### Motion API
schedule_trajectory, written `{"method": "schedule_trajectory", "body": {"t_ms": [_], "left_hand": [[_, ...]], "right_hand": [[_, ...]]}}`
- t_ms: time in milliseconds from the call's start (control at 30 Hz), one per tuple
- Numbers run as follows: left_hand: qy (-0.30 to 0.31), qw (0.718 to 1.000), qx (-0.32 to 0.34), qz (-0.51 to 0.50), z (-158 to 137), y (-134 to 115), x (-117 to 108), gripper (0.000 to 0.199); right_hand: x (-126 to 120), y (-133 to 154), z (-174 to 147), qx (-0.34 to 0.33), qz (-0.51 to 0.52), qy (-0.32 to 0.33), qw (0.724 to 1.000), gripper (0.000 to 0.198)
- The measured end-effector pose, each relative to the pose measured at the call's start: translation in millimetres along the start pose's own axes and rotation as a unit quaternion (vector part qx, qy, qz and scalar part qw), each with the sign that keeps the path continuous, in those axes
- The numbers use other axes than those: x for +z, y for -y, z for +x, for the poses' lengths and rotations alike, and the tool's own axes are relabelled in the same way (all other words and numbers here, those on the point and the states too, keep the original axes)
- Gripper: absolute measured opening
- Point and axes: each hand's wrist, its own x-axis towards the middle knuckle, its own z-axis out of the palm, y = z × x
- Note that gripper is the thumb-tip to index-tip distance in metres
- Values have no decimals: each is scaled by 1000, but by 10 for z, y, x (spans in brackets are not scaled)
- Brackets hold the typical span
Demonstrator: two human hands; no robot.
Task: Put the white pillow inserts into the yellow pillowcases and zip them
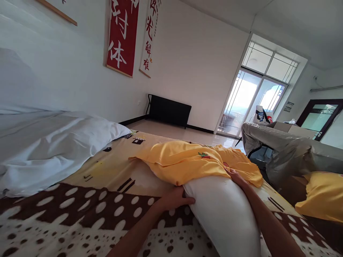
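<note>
A white pillow (225,210) lies partly inside a yellow pillowcase (177,160) printed with small red and green figures. The pillow's near part is bare, and its far part is covered. My left hand (177,199) grips the pillow's left edge beside the case's opening, thumb on the white surface and other fingers mostly hidden. On the other side, my right hand (237,177) is closed on the rim of the pillowcase where it meets the pillow. Beneath them spreads a brown and cream patterned blanket (107,207).
Another white pillow (61,142) rests at the left. At the right edge is another yellow cloth item (324,196), near plastic-covered furniture (289,142). A black folded frame (168,110) leans by the far wall, left of a glass door (243,96).
</note>
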Motion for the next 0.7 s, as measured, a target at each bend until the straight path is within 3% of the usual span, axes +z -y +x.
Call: {"method": "schedule_trajectory", "body": {"t_ms": [167, 300, 400, 533, 633, 700], "left_hand": [[-114, 993, 18, 6, 62, 1, -8, 49], [-242, 969, 36, 42, 62, 151, -388, 34], [-202, 976, -16, 83, -39, 298, -698, 30], [-110, 972, -100, 182, -152, 240, -820, 29], [-160, 944, -130, 258, -162, -1, -757, 30], [-197, 931, -109, 288, -170, -182, -713, 32]], "right_hand": [[-16, 2, 19, 47, 26, -35, 998, 30], [-262, 314, -97, 17, 45, -66, 997, 29], [-286, 592, -200, -32, 25, -24, 999, 21], [39, 712, -323, -34, 35, 51, 998, 22], [170, 596, -372, -44, 84, 63, 993, 20], [114, 492, -384, -69, 135, 54, 987, 22]]}}
